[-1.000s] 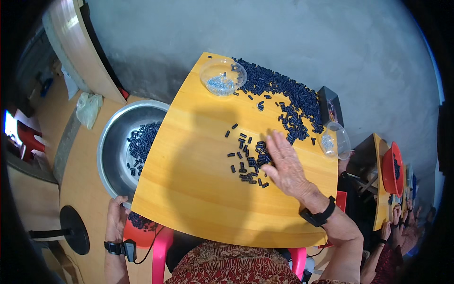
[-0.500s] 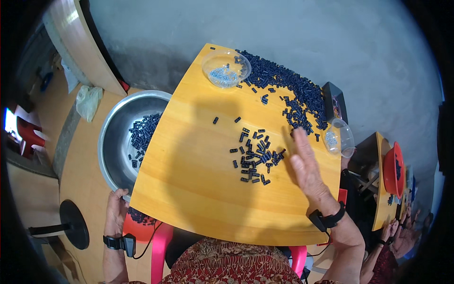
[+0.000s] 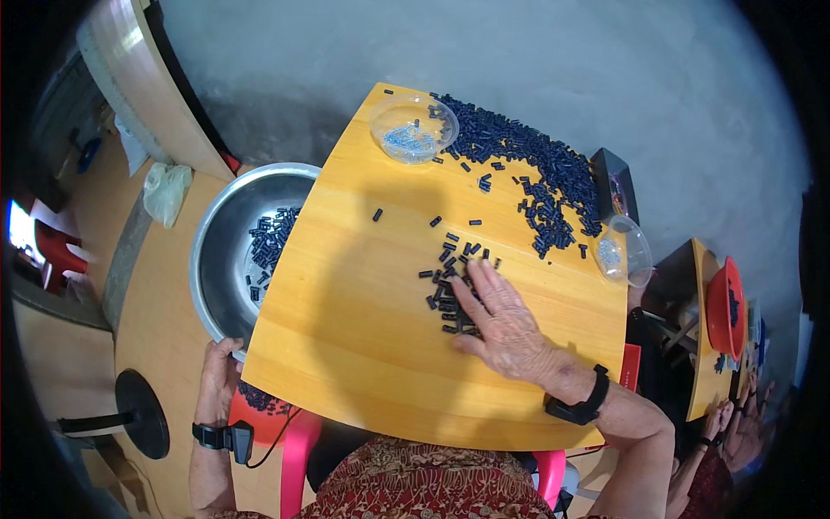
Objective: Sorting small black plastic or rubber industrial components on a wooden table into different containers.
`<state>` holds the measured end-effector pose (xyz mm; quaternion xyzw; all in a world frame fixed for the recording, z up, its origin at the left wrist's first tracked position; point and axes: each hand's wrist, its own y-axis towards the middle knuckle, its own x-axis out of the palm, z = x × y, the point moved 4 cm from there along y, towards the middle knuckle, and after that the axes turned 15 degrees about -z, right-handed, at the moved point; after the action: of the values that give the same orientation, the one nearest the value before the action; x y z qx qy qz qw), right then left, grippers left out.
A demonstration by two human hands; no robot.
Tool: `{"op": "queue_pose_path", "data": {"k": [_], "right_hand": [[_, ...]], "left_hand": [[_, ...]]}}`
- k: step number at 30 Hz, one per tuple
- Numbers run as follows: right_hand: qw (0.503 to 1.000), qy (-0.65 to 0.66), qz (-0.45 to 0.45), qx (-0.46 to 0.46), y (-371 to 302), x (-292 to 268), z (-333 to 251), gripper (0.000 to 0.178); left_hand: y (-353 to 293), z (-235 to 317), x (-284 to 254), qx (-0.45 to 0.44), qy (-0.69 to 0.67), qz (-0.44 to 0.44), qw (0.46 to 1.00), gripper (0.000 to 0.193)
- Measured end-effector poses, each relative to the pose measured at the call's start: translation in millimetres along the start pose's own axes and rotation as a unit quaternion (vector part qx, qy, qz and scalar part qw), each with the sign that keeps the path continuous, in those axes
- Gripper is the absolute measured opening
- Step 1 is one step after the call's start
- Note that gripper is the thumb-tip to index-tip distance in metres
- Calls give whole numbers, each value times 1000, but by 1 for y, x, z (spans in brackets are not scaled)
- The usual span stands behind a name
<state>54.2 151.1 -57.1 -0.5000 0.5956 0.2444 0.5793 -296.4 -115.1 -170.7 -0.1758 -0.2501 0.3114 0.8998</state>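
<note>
My right hand (image 3: 510, 333) lies over a loose cluster of small black plastic pieces (image 3: 443, 303) in the middle of the yellow table (image 3: 380, 381). Its fingers are stretched out and apart, and they hide part of the cluster. At the table's left edge my left hand (image 3: 220, 368) grips the near rim of a large metal basin (image 3: 204, 290), thumb on top; its other fingers are mostly hidden. More black pieces (image 3: 273, 242) lie inside the basin, which reaches partly under the tabletop. A few single pieces are scattered beyond the cluster.
A big heap of black pieces (image 3: 527, 156) covers the far right of the table. Clear plastic bowls (image 3: 448, 112) (image 3: 640, 259) hold small pale parts. A dark box (image 3: 612, 186) stands at the right edge. Below the table's left corner is a red container (image 3: 251, 424). Another person's hands (image 3: 716, 419) show far right.
My right hand has swung left from beside the heap onto the cluster. The basin and my left hand have shifted slightly right. One loose piece now lies farther left.
</note>
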Motion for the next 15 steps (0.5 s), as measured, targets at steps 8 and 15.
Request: {"op": "queue_pose_path", "data": {"k": [8, 15], "right_hand": [[998, 12, 65, 2, 3, -21, 15, 70], [996, -37, 53, 58, -2, -13, 46, 61]], "left_hand": [[-3, 5, 6, 10, 16, 38, 999, 16], [2, 3, 1, 5, 6, -1, 1000, 9]]}}
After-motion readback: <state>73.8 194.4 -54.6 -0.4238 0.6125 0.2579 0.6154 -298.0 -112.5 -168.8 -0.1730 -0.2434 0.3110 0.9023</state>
